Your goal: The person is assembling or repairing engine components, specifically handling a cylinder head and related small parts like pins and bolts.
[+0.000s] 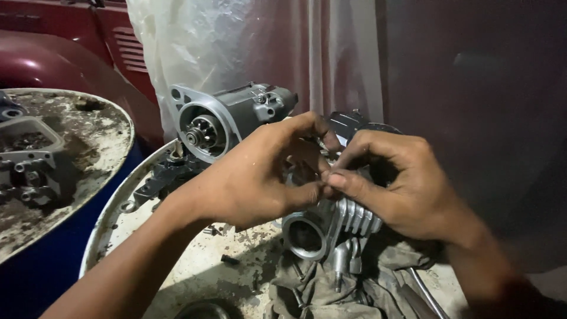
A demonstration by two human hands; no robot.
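Nearest the camera, two bare forearms come in from the lower corners and meet at mid-frame above a drum top. Left hand (254,177) is curled, knuckles up, thumb and forefinger pressed together at the tips; right hand (401,183) mirrors it, fingers bent over, thumb laid flat and pointing toward the other thumb. Both hands are pinched nearly closed where their fingertips touch, and whatever small piece sits between them is hidden, so I cannot tell what they grip. Just beneath the fingers lies a finned cylinder (331,227), dull cast silver metal with parallel cooling ribs and a round open port facing the camera; the right hand's fingers rest against its ribs. It sits on a crumpled grey rag (354,289), oily and creased, with a thin metal rod (425,292) lying along its right edge. The rag covers part of the white drum lid (195,272), round, flaking and rust-stained, strewn with small dark bolts. Behind the left hand stands a starter motor (227,118), smooth grey housing with a toothed pinion showing in its round mouth. Left of it a second drum (77,153), blue-walled with a grimy top, carries dark cast parts. Farthest back hang clear plastic sheeting (236,41) and a dark red panel (71,35).
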